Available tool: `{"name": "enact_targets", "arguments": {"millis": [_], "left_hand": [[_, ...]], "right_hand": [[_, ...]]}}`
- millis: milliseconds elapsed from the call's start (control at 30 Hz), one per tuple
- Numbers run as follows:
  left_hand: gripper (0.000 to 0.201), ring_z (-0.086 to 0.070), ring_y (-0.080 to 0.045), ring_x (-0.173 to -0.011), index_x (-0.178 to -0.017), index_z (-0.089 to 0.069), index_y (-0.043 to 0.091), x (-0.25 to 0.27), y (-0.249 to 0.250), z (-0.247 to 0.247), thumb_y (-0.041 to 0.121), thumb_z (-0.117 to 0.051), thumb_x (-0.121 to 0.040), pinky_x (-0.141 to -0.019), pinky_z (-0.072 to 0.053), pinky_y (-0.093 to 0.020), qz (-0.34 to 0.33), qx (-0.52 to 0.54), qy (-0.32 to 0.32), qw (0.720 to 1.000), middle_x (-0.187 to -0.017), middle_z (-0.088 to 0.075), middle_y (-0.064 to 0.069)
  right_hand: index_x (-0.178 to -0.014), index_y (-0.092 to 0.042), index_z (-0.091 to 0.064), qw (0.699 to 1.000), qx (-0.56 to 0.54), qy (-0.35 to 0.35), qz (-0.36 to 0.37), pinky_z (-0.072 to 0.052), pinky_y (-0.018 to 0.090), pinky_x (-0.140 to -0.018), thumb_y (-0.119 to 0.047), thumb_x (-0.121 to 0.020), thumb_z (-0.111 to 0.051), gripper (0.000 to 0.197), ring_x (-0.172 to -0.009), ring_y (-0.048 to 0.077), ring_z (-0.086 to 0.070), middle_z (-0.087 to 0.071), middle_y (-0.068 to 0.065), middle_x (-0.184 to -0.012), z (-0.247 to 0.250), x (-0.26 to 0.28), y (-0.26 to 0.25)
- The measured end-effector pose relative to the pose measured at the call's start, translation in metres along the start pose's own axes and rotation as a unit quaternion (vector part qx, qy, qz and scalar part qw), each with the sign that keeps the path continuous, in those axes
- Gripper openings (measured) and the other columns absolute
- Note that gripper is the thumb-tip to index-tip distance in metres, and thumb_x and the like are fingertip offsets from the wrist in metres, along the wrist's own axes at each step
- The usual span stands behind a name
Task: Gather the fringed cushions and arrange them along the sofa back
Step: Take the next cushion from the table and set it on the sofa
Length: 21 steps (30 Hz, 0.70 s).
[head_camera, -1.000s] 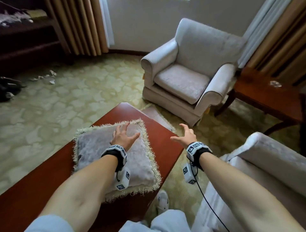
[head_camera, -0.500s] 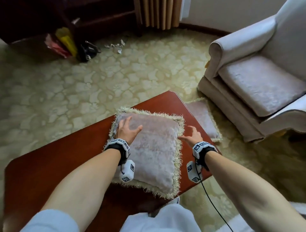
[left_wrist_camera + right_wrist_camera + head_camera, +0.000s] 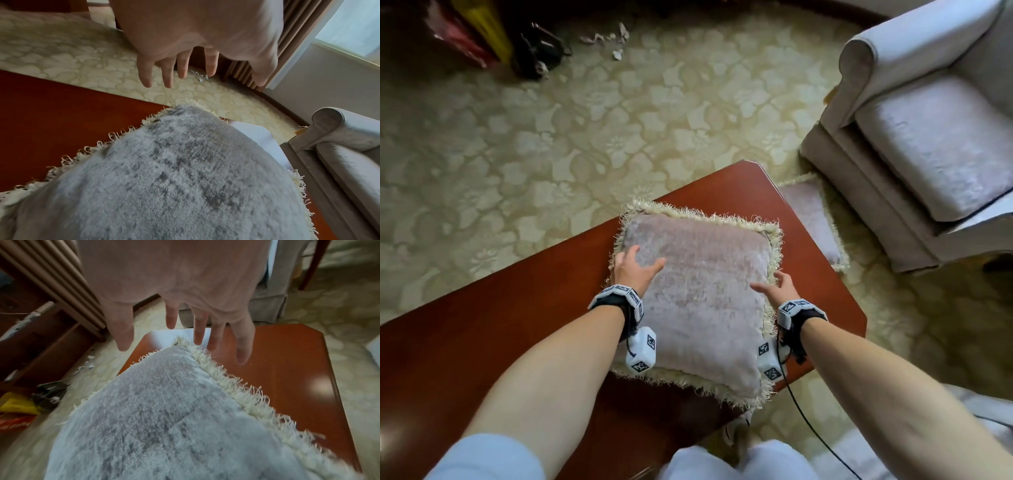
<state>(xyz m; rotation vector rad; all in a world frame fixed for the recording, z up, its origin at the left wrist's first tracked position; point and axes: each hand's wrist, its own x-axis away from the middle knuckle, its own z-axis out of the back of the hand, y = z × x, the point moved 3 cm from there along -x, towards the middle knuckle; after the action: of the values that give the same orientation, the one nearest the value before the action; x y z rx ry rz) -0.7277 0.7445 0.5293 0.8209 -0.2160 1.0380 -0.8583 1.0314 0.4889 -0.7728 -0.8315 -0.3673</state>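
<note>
Cushion (image 3: pixel 698 291) lies flat on the table (image 3: pixel 482 342), not yet lifted; the left hand (image 3: pixel 635 270) and right hand (image 3: pixel 779 291) flank it with fingers spread, gripping nothing. A second cushion (image 3: pixel 811 222) lies on the floor beside the table, so I judge the gathering barely begun.

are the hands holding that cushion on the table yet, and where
Nothing is held: left hand and right hand are open over the fringed cushion's side edges.
</note>
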Motion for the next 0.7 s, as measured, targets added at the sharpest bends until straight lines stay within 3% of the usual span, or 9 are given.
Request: {"name": "enact_targets", "arguments": {"millis": [200,333,467,533,600,700], "left_hand": [[0.077,-0.045,-0.031,-0.128,-0.139,-0.045,0.022,-0.049,-0.027,-0.037,0.061,-0.069,-0.077,-0.102,-0.038,-0.043,0.022,-0.013,-0.051,0.998,-0.146,-0.039,-0.010],[0.068,-0.049,-0.031,-0.123,-0.138,-0.048,0.023,-0.076,-0.049,-0.054,0.059,-0.064,-0.082,-0.099,-0.040,-0.039,0.048,-0.002,-0.057,0.997,-0.140,-0.047,-0.011],[0.044,-0.054,-0.032,-0.112,-0.112,-0.059,0.027,-0.099,-0.066,-0.065,0.056,-0.064,-0.081,-0.099,-0.043,-0.041,0.046,-0.022,-0.046,0.998,-0.124,-0.052,-0.010],[0.034,-0.053,-0.032,-0.110,-0.099,-0.053,0.027,-0.109,-0.072,-0.070,0.050,-0.070,-0.079,-0.099,-0.043,-0.043,0.048,-0.023,-0.037,0.998,-0.120,-0.051,-0.009],[0.046,-0.049,-0.033,-0.116,-0.104,-0.049,0.022,-0.116,-0.078,-0.073,0.047,-0.075,-0.076,-0.101,-0.039,-0.043,0.060,-0.034,-0.027,0.997,-0.123,-0.049,-0.012],[0.089,-0.034,-0.037,-0.132,-0.133,-0.035,0.012,-0.122,-0.084,-0.072,0.054,-0.079,-0.069,-0.108,-0.030,-0.048,0.106,-0.065,-0.017,0.992,-0.143,-0.037,-0.022]], "right_hand": [[-0.142,-0.006,-0.037,0.996,-0.057,0.029,-0.066,-0.034,0.033,-0.093,-0.020,-0.084,-0.074,0.070,-0.129,0.032,-0.045,-0.044,0.015,-0.142,-0.048,-0.026,0.014],[-0.139,-0.010,-0.042,0.993,-0.034,0.046,-0.103,-0.039,0.041,-0.105,-0.020,-0.087,-0.066,0.058,-0.125,0.033,-0.050,-0.047,0.014,-0.143,-0.071,-0.042,0.022],[-0.133,-0.016,-0.047,0.991,0.017,0.079,-0.106,-0.042,0.038,-0.099,-0.016,-0.086,-0.062,0.049,-0.118,0.034,-0.053,-0.049,0.017,-0.138,-0.081,-0.057,0.032],[-0.132,-0.017,-0.044,0.989,0.024,0.086,-0.117,-0.042,0.036,-0.097,-0.018,-0.085,-0.065,0.052,-0.118,0.034,-0.052,-0.046,0.017,-0.139,-0.085,-0.064,0.039],[-0.138,-0.018,-0.037,0.984,0.027,0.113,-0.132,-0.038,0.040,-0.103,-0.021,-0.083,-0.071,0.065,-0.124,0.035,-0.046,-0.041,0.020,-0.141,-0.088,-0.068,0.043],[-0.147,-0.015,-0.019,0.969,0.038,0.164,-0.178,-0.028,0.050,-0.111,-0.033,-0.073,-0.081,0.098,-0.133,0.039,-0.034,-0.030,0.023,-0.147,-0.090,-0.068,0.046]]}}
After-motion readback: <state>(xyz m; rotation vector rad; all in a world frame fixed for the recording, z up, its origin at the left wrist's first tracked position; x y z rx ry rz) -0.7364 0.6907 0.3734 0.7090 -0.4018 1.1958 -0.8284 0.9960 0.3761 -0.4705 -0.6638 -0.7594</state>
